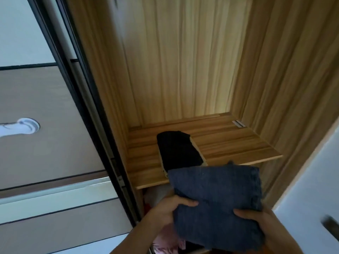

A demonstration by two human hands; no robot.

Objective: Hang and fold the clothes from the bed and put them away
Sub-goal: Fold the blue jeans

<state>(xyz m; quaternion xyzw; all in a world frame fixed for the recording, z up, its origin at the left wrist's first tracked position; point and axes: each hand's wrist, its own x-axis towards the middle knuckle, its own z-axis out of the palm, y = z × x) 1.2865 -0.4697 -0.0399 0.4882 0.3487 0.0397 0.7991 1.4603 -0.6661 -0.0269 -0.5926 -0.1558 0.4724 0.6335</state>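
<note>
Your left hand [165,211] at 7 o'clock and your right hand [260,224] at 5 grip the folded denim garment [216,198], which is held up near the wardrobe shelf [234,142]. Farther in, at 11, black folded clothing [178,151] lies on that shelf.

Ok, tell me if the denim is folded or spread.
Folded: the denim is a compact layered rectangle, left hand and right hand gripping its edges.

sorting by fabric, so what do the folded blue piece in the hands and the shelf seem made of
The folded blue garment looks like denim: matte and coarse-woven, with a stitched seam along its right edge. The shelf is a wood-grain board, smooth, with streaked brown bands; laminate or solid wood, cannot tell.
</note>
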